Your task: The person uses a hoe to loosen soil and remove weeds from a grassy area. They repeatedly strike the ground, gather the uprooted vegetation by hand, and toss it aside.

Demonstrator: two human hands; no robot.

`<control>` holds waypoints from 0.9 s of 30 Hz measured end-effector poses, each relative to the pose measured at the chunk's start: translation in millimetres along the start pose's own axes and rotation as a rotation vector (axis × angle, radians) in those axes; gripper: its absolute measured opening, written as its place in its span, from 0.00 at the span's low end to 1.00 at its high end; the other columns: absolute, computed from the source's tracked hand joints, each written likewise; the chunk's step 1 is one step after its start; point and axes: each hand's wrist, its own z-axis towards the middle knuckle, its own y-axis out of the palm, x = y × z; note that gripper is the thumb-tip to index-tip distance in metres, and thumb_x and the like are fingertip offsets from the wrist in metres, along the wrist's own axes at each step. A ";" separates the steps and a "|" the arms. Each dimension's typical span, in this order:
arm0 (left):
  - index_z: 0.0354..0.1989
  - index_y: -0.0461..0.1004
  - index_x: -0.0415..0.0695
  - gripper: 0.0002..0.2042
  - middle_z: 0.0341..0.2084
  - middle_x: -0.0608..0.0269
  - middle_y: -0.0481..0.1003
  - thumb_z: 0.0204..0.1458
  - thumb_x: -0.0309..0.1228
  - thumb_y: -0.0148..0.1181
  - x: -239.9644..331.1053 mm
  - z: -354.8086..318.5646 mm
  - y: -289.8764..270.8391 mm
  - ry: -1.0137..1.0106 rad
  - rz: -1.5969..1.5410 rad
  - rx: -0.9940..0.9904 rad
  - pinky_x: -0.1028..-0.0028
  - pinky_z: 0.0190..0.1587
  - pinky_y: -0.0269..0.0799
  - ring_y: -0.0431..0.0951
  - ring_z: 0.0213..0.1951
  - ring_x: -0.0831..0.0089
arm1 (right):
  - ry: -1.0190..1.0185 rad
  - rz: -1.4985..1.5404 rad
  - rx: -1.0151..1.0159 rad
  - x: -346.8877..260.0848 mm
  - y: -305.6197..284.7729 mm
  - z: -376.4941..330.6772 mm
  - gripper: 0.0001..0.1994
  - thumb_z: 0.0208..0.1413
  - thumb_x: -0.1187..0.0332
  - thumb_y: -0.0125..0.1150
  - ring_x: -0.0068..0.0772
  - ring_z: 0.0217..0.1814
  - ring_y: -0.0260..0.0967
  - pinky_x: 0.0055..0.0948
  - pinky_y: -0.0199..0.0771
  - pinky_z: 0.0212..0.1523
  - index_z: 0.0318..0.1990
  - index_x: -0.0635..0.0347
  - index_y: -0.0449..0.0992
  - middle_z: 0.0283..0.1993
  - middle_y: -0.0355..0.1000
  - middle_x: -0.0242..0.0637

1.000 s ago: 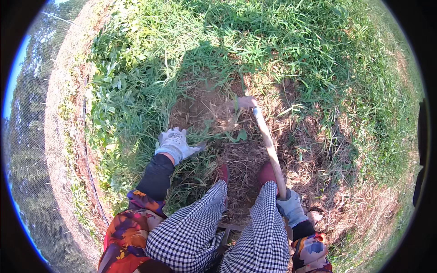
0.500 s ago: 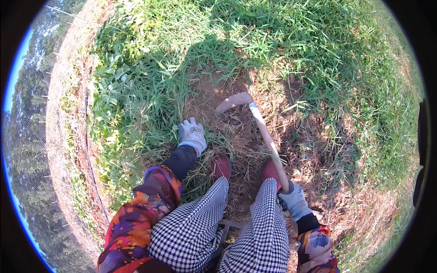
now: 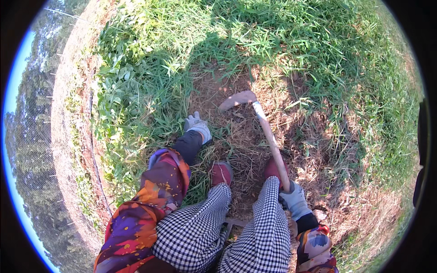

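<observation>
My right hand point(image 3: 296, 201), in a grey-white work glove, is closed round the lower end of a sickle's wooden handle point(image 3: 273, 143). The curved, dull blade point(image 3: 237, 100) points left, low over bare soil and dry grass in front of my feet. At the edge of the green grass point(image 3: 168, 109) on the left is my gloved left hand point(image 3: 198, 127). Its fingers are partly spread and touch or hover by the blades; I see nothing held in them, though the palm side is hidden.
My dark red shoes point(image 3: 221, 174) stand apart on cut grass and soil. A grey bar-like piece point(image 3: 236, 223) shows between my checked trouser legs. Leafy plants point(image 3: 118, 68) grow at left, beside a dark hose point(image 3: 92, 145) and a mesh fence point(image 3: 32, 136). Grass spreads ahead and right.
My left hand has moved slightly forward and right, turning so that its fingers look less flat. More of my left shoe shows. The sickle stays nearly in place in my right hand.
</observation>
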 end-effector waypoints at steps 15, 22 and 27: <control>0.52 0.65 0.49 0.32 0.59 0.54 0.49 0.36 0.52 0.56 -1.1 -28.3 -6.5 0.044 -0.017 -0.074 0.57 0.53 0.52 0.55 0.55 0.53 | -0.081 0.089 -0.004 -43.0 -4.2 12.3 0.10 0.40 0.71 0.58 0.20 0.14 0.61 0.20 0.61 0.14 0.30 0.61 0.66 0.18 0.65 0.31; 0.53 0.64 0.48 0.33 0.59 0.55 0.49 0.37 0.52 0.56 7.5 -5.8 24.3 -0.006 0.021 0.038 0.55 0.55 0.51 0.53 0.57 0.51 | -0.103 0.270 0.013 -83.3 11.3 59.1 0.09 0.40 0.73 0.59 0.18 0.12 0.58 0.19 0.59 0.11 0.29 0.60 0.64 0.15 0.64 0.29; 0.49 0.67 0.46 0.28 0.58 0.56 0.52 0.38 0.47 0.54 -14.2 -37.2 12.5 0.014 0.060 -0.043 0.57 0.53 0.53 0.56 0.55 0.56 | 0.100 -0.107 -0.110 31.6 -32.7 -16.5 0.14 0.36 0.65 0.61 0.30 0.16 0.65 0.29 0.66 0.19 0.30 0.62 0.68 0.17 0.67 0.37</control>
